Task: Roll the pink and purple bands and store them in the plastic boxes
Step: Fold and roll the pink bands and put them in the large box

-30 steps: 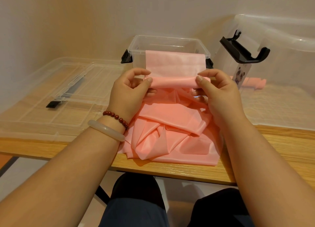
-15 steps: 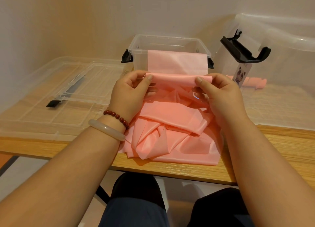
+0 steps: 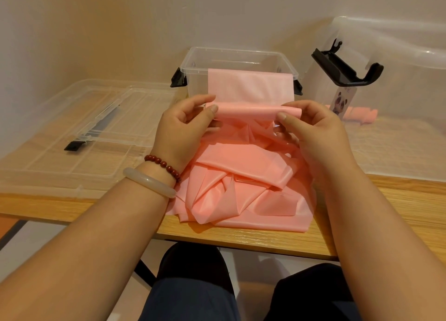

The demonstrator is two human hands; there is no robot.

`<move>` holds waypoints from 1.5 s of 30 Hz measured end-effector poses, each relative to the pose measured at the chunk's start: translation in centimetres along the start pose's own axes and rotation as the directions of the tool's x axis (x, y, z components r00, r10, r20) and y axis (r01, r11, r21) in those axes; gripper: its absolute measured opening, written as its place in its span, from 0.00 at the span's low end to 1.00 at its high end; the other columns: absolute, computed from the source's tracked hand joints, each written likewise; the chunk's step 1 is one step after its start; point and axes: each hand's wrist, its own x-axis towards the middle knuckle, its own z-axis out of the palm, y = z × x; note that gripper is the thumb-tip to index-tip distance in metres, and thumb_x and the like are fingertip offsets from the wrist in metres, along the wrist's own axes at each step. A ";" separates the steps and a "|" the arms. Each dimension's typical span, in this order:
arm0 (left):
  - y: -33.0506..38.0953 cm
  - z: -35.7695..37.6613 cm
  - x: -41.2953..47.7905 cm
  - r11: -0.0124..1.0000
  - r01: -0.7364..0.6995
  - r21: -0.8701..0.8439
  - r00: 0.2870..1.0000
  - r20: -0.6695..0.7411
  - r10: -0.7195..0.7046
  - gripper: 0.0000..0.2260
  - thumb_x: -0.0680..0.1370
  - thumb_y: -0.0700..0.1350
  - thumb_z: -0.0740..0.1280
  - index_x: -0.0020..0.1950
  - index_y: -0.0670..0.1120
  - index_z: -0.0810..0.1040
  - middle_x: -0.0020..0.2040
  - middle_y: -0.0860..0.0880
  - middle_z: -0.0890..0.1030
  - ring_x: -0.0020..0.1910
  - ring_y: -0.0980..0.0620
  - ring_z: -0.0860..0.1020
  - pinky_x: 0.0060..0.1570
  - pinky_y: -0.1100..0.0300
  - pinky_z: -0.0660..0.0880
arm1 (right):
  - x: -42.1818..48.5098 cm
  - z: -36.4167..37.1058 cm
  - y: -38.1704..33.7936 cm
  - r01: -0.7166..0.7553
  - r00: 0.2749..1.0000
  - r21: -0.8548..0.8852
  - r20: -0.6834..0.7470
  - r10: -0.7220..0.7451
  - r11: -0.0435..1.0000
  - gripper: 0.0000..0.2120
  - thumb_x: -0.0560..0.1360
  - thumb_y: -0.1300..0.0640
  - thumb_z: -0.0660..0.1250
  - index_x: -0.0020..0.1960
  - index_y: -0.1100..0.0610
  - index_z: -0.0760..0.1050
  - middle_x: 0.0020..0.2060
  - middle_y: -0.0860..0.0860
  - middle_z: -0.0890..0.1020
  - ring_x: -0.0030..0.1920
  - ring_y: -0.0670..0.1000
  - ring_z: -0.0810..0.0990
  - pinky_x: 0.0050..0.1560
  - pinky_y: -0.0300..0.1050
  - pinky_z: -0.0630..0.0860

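Band was heaped on the desk at 6 o'clock of the box, its rolled end pinched by left hand and right hand. Unrolling was judged likely if either pinch were loosened.

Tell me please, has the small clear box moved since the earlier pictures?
No. The small clear box stands at the same place; its left clip is as near the flat lid as before.

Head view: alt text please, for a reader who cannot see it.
The left hand and right hand pinch the rolled end of a pink band above its crumpled heap on a wooden table, before an open clear plastic box.
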 end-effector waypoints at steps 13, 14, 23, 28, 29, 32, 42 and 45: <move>0.0 0.2 0.1 0.999 0.002 0.045 0.999 -0.049 0.000 0.03 0.79 0.41 0.67 0.48 0.49 0.78 0.40 0.46 0.83 0.35 0.55 0.82 0.34 0.60 0.80 | 0.3 0.1 0.2 0.019 0.999 -0.057 -0.035 -0.021 0.998 0.04 0.78 0.56 0.68 0.52 0.53 0.79 0.41 0.51 0.82 0.37 0.45 0.82 0.39 0.47 0.82; 0.0 0.2 0.1 0.999 0.008 0.047 0.998 -0.057 -0.005 0.03 0.79 0.41 0.67 0.48 0.49 0.78 0.40 0.46 0.83 0.35 0.55 0.82 0.32 0.61 0.79 | 0.3 0.1 0.2 0.021 1.000 -0.062 -0.013 -0.022 0.998 0.04 0.78 0.55 0.68 0.52 0.53 0.80 0.41 0.51 0.82 0.37 0.44 0.82 0.38 0.42 0.81; 0.2 0.2 0.0 1.000 0.011 0.025 0.999 -0.038 -0.010 0.07 0.78 0.39 0.68 0.55 0.42 0.78 0.45 0.43 0.82 0.37 0.58 0.82 0.34 0.68 0.76 | 0.3 0.0 0.2 0.035 0.999 -0.142 -0.024 -0.038 0.989 0.04 0.75 0.56 0.72 0.50 0.54 0.81 0.39 0.52 0.83 0.37 0.46 0.82 0.41 0.49 0.83; -0.3 0.0 0.4 0.998 -0.042 0.042 0.999 0.021 0.041 0.13 0.77 0.35 0.68 0.58 0.48 0.76 0.45 0.42 0.77 0.39 0.52 0.82 0.45 0.57 0.81 | 0.4 0.1 0.4 0.024 0.999 -0.089 -0.026 -0.026 0.996 0.04 0.76 0.55 0.71 0.49 0.55 0.81 0.44 0.53 0.84 0.41 0.47 0.84 0.43 0.49 0.83; -0.3 -0.1 0.3 0.997 -0.050 0.055 0.999 0.021 0.049 0.11 0.77 0.35 0.68 0.57 0.48 0.77 0.45 0.42 0.77 0.39 0.53 0.81 0.44 0.56 0.81 | 0.5 0.1 0.5 0.018 0.999 -0.077 -0.029 -0.020 0.997 0.05 0.76 0.55 0.71 0.50 0.55 0.81 0.46 0.54 0.84 0.42 0.48 0.84 0.42 0.45 0.82; -0.3 0.0 0.1 0.994 -0.066 0.086 0.998 0.008 0.065 0.07 0.78 0.38 0.67 0.50 0.50 0.77 0.43 0.45 0.79 0.37 0.56 0.81 0.39 0.58 0.81 | 0.6 0.1 0.6 0.015 1.000 -0.032 -0.015 -0.015 0.999 0.06 0.76 0.57 0.71 0.53 0.53 0.80 0.51 0.54 0.82 0.45 0.49 0.85 0.40 0.41 0.81; -0.8 0.1 0.5 0.996 -0.008 0.087 1.000 -0.021 0.009 0.03 0.79 0.44 0.67 0.46 0.49 0.77 0.44 0.44 0.82 0.40 0.51 0.83 0.39 0.59 0.80 | 0.7 0.0 0.5 0.016 1.000 0.006 -0.022 -0.016 1.000 0.06 0.76 0.61 0.70 0.51 0.53 0.80 0.45 0.55 0.82 0.40 0.49 0.82 0.38 0.52 0.83; -0.7 0.2 0.6 0.999 0.009 0.050 1.000 -0.022 -0.008 0.04 0.80 0.42 0.66 0.45 0.48 0.76 0.40 0.46 0.82 0.39 0.51 0.83 0.37 0.59 0.80 | 0.6 0.2 0.6 0.020 1.000 0.005 -0.021 -0.020 1.000 0.03 0.77 0.60 0.69 0.50 0.55 0.80 0.48 0.55 0.82 0.45 0.51 0.85 0.35 0.48 0.82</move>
